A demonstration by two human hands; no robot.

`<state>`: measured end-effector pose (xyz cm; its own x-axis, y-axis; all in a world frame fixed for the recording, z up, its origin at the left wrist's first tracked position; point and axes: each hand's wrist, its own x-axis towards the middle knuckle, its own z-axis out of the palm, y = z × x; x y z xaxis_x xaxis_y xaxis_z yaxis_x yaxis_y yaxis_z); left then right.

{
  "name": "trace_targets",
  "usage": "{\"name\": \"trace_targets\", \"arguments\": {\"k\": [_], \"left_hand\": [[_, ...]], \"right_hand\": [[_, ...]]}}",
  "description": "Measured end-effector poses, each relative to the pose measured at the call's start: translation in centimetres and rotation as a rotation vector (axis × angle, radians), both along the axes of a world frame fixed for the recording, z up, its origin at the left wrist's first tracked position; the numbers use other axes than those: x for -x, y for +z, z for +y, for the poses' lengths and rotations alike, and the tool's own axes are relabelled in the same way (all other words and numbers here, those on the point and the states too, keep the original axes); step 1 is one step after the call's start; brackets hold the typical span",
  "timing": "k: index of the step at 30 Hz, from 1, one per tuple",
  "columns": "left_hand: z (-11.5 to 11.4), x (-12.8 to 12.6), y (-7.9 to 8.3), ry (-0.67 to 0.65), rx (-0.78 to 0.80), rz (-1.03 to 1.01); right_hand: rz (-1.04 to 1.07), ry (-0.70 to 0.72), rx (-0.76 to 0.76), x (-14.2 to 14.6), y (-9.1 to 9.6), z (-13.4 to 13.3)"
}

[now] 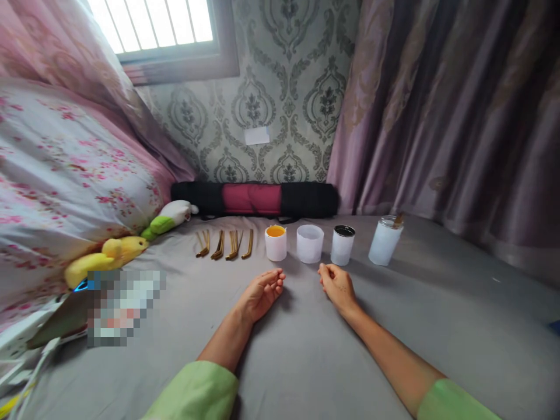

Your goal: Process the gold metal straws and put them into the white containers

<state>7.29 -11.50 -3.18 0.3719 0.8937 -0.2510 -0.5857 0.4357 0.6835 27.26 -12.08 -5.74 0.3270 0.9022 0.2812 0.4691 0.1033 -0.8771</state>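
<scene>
Both my hands rest on a grey sheet (306, 350). My left hand (261, 294) lies with its fingers loosely curled and holds nothing. My right hand (336, 286) lies in a loose fist, and nothing shows in it. Just beyond them stands a row of four containers: a white cup with an orange top (276, 242), a frosted empty cup (310, 243), a cup with a dark rim (342, 245), and a taller frosted jar (385, 240) with a stick in it. Several golden spoon-like utensils (225, 244) lie to the left of the cups.
A black and red rolled mat (254, 199) lies against the patterned wall. A floral pillow (65, 175) and yellow and green plush toys (105, 256) sit at the left. Purple curtains (459, 116) hang at the right.
</scene>
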Motion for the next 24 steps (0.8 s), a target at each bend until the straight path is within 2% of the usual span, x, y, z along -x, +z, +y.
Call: {"name": "trace_targets", "arguments": {"k": [4,7,12,19,24], "left_hand": [[0.3,-0.1,-0.1,0.011,0.021,-0.014],[0.6,-0.2,0.1,0.024,0.099,-0.001],[1.3,-0.3,0.8,0.020,0.184,0.107],[3.5,1.0,0.9,0.082,0.167,0.305],[5.4,2.4,1.3,0.170,0.063,0.536]], "right_hand": [[-0.029,0.003,-0.002,0.0,0.1,0.0],[-0.050,0.005,-0.010,0.0,0.1,-0.1],[-0.059,0.003,-0.014,0.0,0.0,-0.1],[-0.069,-0.003,-0.014,0.1,-0.1,0.0],[-0.077,-0.003,-0.017,0.2,-0.1,0.0]]}}
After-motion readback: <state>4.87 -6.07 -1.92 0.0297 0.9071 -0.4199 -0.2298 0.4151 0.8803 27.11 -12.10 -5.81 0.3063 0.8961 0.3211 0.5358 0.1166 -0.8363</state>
